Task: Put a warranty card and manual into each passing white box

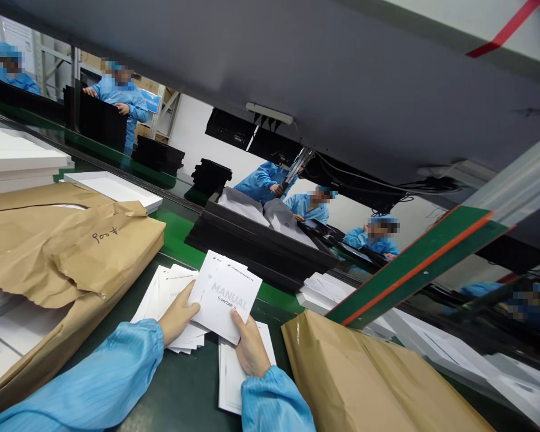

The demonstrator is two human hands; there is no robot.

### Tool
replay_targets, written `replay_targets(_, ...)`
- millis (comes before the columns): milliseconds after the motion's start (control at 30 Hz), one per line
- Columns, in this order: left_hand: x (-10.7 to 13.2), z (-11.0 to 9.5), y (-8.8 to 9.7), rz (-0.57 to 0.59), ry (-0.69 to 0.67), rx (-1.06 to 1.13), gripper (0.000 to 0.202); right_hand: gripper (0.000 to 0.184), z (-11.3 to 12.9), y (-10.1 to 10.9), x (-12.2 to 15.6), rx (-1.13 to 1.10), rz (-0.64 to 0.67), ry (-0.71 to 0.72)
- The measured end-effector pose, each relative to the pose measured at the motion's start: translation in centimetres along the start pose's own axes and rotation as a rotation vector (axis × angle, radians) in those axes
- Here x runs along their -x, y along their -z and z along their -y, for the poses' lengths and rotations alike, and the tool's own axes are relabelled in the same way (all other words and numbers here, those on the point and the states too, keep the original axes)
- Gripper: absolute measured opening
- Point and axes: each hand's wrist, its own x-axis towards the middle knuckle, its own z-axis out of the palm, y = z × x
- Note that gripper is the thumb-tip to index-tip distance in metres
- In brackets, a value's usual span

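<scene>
White printed manuals (228, 293), at least two and slightly fanned out, are held up in front of me, with "MANUAL" and "HYTAB" on the front one. My left hand (178, 317) pinches their left edge between thumb and fingers. At the lower right edge, my right hand (252, 347) grips them with its thumb on the front cover; the other fingers are mostly hidden behind. Below my left hand lies a loosely spread pile of manuals (162, 293) on the dark green table (171, 396). Another stack of manuals (228, 378) sits partly under my right hand.
A torn brown paper package (121, 258) with white printed items inside lies at left; another brown package (351, 372) stands at right. White box trays (112, 186) and black trays (252, 240) are beyond. A slanted green-and-orange post (414, 270) rises at right. Several co-workers sit or stand opposite.
</scene>
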Motion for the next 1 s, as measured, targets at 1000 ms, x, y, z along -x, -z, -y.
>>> replay_targets(1000, -0.04, -0.03, 0.02, -0.014, 0.005, -0.004, 0.054, 0.041, -0.05, -0.09, 0.02, 0.022, -0.037, -0.003)
